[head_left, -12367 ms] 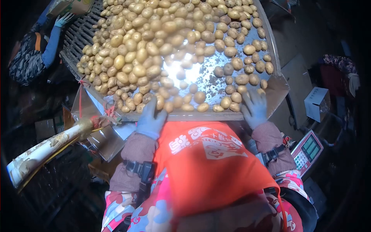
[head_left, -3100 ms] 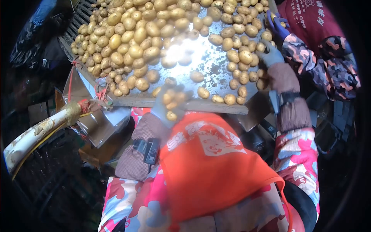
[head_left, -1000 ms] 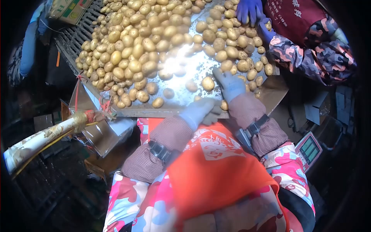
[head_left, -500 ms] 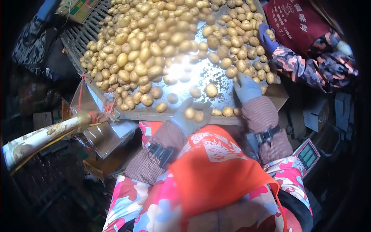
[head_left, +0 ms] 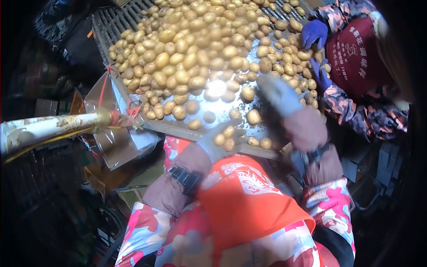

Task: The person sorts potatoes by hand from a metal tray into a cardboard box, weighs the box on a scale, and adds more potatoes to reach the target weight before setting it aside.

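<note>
My left hand [head_left: 219, 141], in a grey glove, is palm up at the table's near edge, with small potatoes [head_left: 228, 144] resting in it. My right hand [head_left: 279, 92], in a blue-grey glove, reaches over the metal table [head_left: 200, 93], smeared by motion, and its fingers are too blurred to read. Close by are a single potato [head_left: 247, 93] and another potato [head_left: 253, 117]. Beyond both hands a large heap of potatoes [head_left: 178, 58] covers much of the table.
A co-worker in a dark red apron [head_left: 356, 58] and purple gloves [head_left: 315, 34] handles potatoes at the right. Another person's sleeve [head_left: 53, 22] shows at upper left. A worn white pole [head_left: 53, 129] juts in from the left, near a cardboard box [head_left: 116, 144].
My right hand has moved up and inward from the table's right side. My left hand now cradles one more visible potato. The co-worker's second purple glove has come into view, and the camera view has shifted.
</note>
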`<control>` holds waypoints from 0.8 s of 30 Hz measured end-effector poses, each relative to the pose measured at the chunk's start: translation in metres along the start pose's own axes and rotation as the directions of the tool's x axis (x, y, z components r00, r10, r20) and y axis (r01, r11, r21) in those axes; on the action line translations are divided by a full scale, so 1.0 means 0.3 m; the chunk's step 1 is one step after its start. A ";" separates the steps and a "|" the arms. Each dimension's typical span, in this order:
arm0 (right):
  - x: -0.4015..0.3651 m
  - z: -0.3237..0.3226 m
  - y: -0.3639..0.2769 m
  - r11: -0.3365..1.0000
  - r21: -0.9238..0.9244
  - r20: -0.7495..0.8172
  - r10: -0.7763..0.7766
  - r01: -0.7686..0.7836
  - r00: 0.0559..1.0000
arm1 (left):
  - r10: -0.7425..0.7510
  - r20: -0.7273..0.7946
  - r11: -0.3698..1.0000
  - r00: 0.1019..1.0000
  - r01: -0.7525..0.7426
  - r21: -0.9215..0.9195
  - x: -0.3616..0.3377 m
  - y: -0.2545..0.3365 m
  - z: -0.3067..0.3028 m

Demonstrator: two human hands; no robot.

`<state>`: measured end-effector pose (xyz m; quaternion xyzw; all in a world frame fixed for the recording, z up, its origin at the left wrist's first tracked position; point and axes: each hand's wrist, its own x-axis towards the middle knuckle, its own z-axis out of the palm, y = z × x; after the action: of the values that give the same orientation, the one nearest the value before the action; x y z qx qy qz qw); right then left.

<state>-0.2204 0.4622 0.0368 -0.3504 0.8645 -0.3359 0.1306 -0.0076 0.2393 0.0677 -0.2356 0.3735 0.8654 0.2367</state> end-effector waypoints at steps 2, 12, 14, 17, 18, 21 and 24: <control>0.206 -0.025 0.222 0.954 -0.213 -0.111 0.193 -0.213 0.975 | -0.074 -0.033 0.938 0.997 0.058 -0.341 0.014 -0.023 -0.044; -0.126 0.209 0.077 0.761 -0.645 -0.112 -0.007 -0.067 0.994 | 0.097 -0.079 0.625 0.992 -0.122 -0.771 0.046 -0.014 -0.217; -0.197 0.199 0.073 0.694 -0.720 -0.050 -0.060 0.006 0.997 | 0.175 -0.070 0.629 0.982 -0.166 -0.759 0.073 -0.059 -0.295; -0.191 0.230 0.051 0.798 -0.592 -0.059 0.099 -0.114 0.993 | 0.216 -0.148 0.583 0.965 -0.249 -0.773 -0.033 -0.092 -0.349; -0.189 0.256 0.024 0.810 -0.587 0.039 0.017 0.009 0.999 | 0.215 -0.211 0.550 0.953 -0.297 -0.780 -0.093 -0.106 -0.366; -0.185 0.377 -0.052 0.812 -0.489 0.189 -0.259 0.320 0.947 | 0.194 -0.478 0.412 0.857 -0.513 -0.753 -0.328 -0.193 -0.459; -0.194 0.437 -0.057 0.828 -0.401 0.108 -0.382 0.392 0.918 | 0.109 -0.768 0.152 0.631 -0.774 -0.615 -0.637 -0.324 -0.615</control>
<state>-0.1092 0.4293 -0.0492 -0.5414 0.8253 -0.1602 -0.0074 0.2406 0.1140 0.0150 -0.4349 -0.0884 0.8249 -0.3502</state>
